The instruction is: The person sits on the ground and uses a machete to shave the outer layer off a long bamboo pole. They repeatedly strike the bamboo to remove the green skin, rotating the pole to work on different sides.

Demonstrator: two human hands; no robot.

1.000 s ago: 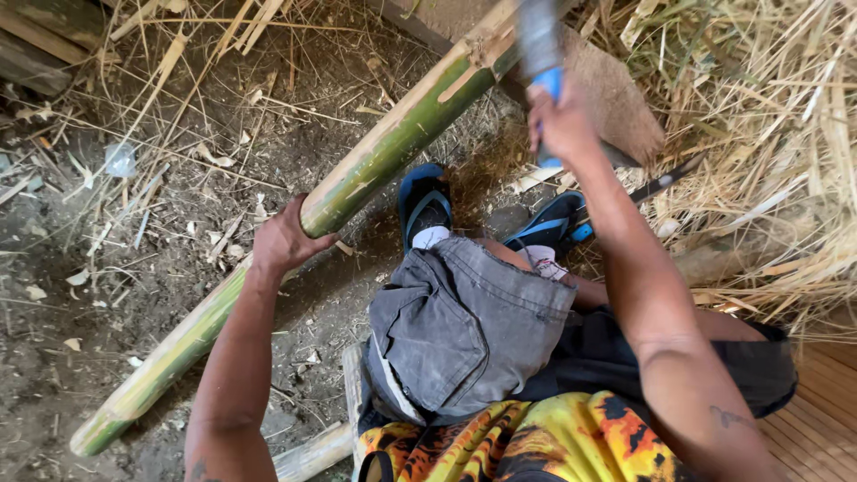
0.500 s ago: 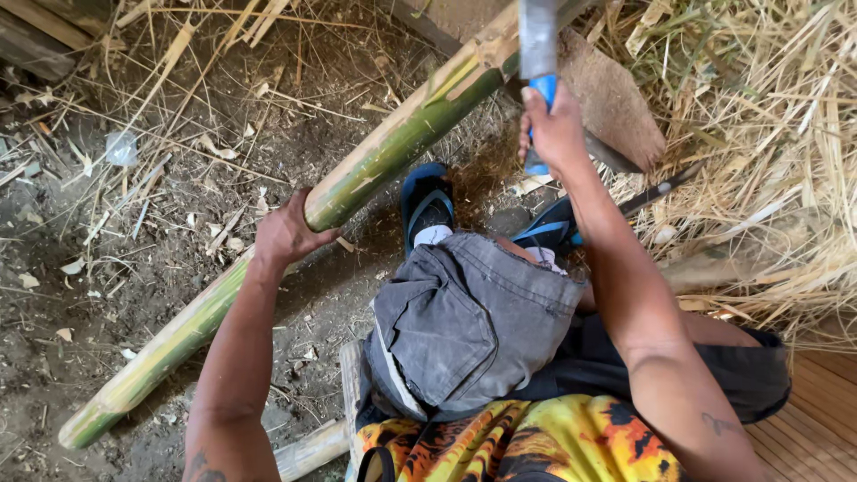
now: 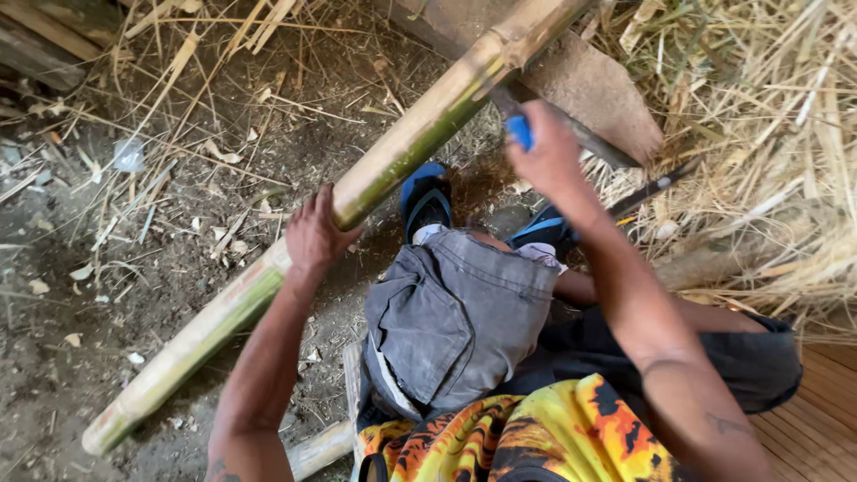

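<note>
Lowered right hand (image 3: 546,153), perhaps striking bamboo (image 3: 375,178).

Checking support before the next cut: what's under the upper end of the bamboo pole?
The bamboo pole crosses a flat brown slab, with the blade of the blue-handled tool in the right hand beneath it. Whether they touch is hidden.

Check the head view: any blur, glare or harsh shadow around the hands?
Head view: soft, even daylight, no glare. The right hand and the blue-handled blade it grips look slightly motion-smeared; the left hand on the long green-yellow bamboo pole is sharper. Deep shadow sits under the pole near the blue sandals. The pale dry straw pile at right is bright, not clipped.
</note>
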